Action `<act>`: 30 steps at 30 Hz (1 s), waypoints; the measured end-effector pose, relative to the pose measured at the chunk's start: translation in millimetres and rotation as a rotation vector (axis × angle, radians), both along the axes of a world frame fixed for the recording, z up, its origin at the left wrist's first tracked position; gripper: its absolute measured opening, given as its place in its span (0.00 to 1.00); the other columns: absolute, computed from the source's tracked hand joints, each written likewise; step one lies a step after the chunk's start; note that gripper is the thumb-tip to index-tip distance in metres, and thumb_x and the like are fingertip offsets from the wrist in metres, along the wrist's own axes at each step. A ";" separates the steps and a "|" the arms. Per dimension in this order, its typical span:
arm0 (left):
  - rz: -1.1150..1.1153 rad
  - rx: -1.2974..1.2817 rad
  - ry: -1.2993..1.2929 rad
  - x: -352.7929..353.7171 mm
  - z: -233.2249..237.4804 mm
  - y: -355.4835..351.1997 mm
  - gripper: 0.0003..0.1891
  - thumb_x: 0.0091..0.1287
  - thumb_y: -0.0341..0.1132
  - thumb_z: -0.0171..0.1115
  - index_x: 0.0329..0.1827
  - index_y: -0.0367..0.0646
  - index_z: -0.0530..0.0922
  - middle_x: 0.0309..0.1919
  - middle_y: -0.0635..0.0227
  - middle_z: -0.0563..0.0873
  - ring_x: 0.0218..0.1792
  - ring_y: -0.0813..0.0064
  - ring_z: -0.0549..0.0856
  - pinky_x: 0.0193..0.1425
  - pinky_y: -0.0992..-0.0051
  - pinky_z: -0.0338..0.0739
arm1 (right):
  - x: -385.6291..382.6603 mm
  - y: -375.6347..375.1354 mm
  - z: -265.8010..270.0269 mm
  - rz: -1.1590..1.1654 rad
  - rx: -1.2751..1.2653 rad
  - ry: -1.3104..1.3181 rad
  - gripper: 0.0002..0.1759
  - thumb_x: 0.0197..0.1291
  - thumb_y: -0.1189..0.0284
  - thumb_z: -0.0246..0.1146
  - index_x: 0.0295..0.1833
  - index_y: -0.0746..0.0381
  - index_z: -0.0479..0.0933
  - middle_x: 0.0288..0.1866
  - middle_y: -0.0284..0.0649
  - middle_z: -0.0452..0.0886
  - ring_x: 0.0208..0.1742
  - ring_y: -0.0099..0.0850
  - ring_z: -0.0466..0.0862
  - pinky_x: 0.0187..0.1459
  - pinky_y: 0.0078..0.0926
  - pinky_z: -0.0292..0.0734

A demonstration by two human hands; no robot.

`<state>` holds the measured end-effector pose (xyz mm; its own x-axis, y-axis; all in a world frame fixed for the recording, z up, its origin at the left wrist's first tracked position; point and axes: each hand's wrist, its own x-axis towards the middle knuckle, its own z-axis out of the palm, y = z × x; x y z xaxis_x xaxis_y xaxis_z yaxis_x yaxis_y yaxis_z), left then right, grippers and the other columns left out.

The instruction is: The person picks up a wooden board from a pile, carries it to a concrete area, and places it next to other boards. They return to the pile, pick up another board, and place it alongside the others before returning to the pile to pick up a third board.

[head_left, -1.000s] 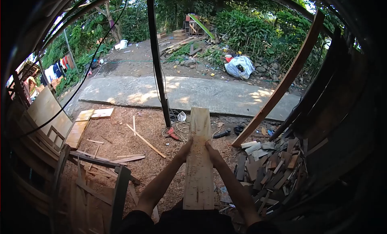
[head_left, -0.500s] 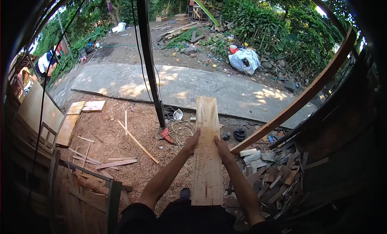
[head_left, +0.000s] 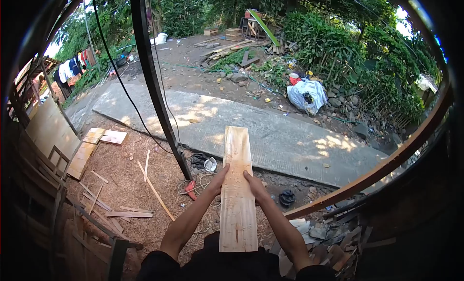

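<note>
One long, flat, pale wooden board [head_left: 238,208] clasped between your left hand [head_left: 219,180] and right hand [head_left: 256,188]; uneven grip might twist it.

The left hand [head_left: 219,178] and right hand [head_left: 254,186] are level with each other and apart, each closed in a grip with the thumb on top. Both forearms extend forward from the dark sleeves and converge toward the hands. The elbows are spread wider than the wrists.

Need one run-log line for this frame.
left hand: on board edge | right hand: on opposite edge | long pale wooden board: held, shavings on top
</note>
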<state>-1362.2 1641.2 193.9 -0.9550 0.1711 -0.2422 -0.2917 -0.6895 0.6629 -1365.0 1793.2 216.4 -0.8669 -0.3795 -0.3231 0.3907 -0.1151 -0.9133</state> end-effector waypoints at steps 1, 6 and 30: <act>0.019 0.004 0.000 -13.9 -0.1 -0.1 0.26 0.67 0.50 0.42 0.57 0.36 0.64 0.49 0.58 0.76 0.47 0.67 0.78 0.52 0.70 0.72 | -22.3 -2.1 -5.0 0.020 -0.047 -0.039 0.24 0.62 0.61 0.51 0.53 0.71 0.68 0.43 0.43 0.77 0.38 0.29 0.78 0.40 0.23 0.73; 0.147 0.000 -0.063 -61.4 -6.1 -4.8 0.25 0.67 0.48 0.42 0.56 0.35 0.65 0.48 0.57 0.76 0.46 0.67 0.78 0.51 0.70 0.72 | -94.8 -6.7 -4.9 0.113 -0.039 -0.081 0.23 0.61 0.61 0.51 0.50 0.72 0.69 0.42 0.45 0.77 0.37 0.29 0.79 0.39 0.23 0.74; 0.247 0.032 -0.047 -464.7 -17.1 -167.0 0.27 0.67 0.49 0.42 0.55 0.31 0.65 0.48 0.56 0.76 0.47 0.66 0.78 0.52 0.71 0.72 | -514.9 -175.4 -33.8 0.244 -0.116 -0.109 0.26 0.62 0.59 0.50 0.52 0.74 0.66 0.44 0.47 0.77 0.39 0.33 0.79 0.43 0.27 0.74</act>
